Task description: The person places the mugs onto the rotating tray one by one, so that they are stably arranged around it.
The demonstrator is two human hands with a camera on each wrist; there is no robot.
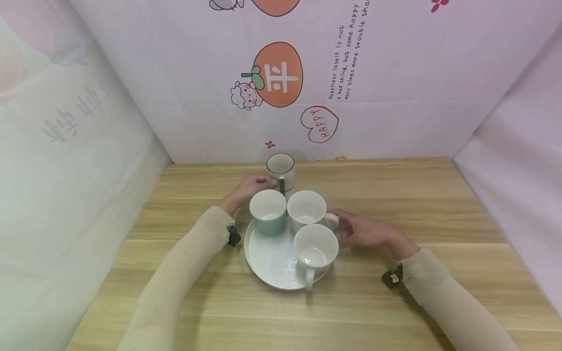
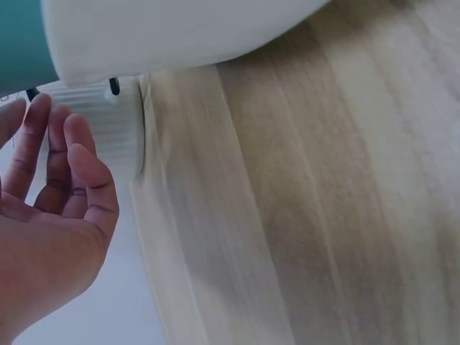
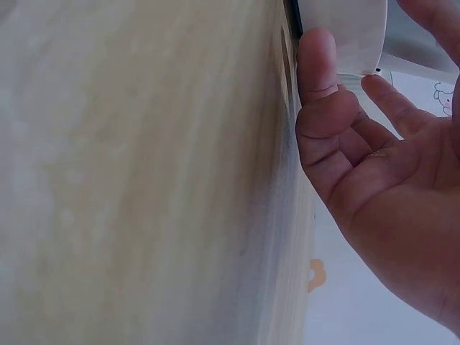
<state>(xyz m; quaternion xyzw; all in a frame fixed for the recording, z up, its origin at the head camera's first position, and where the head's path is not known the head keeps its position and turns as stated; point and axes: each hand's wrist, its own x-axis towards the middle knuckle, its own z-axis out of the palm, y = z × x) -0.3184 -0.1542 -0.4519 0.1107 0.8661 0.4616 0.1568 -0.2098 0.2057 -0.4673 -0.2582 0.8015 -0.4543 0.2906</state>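
My left hand (image 1: 259,184) reaches in behind the plate, fingers loosely bent. Its fingertips are right at the dark handle (image 1: 282,185) of a white mug (image 1: 287,178) with a black rim, standing behind the plate; the left wrist view shows the mug's ribbed side (image 2: 118,118). My right hand (image 1: 364,230) is at the plate's right, fingers bent and spread close to two white cups. One white cup (image 1: 303,207) has its handle toward that hand; the other white cup (image 1: 313,246) has its handle facing me. A pale teal cup (image 1: 270,224) stands at the plate's left.
The round white plate (image 1: 268,265) bears the three cups, crowded at its back and right. It stands on a wood-grain table (image 1: 395,312). White printed sheets (image 1: 395,97) rise behind the table and at both sides. Dark bands (image 1: 233,236) sit at both wrists.
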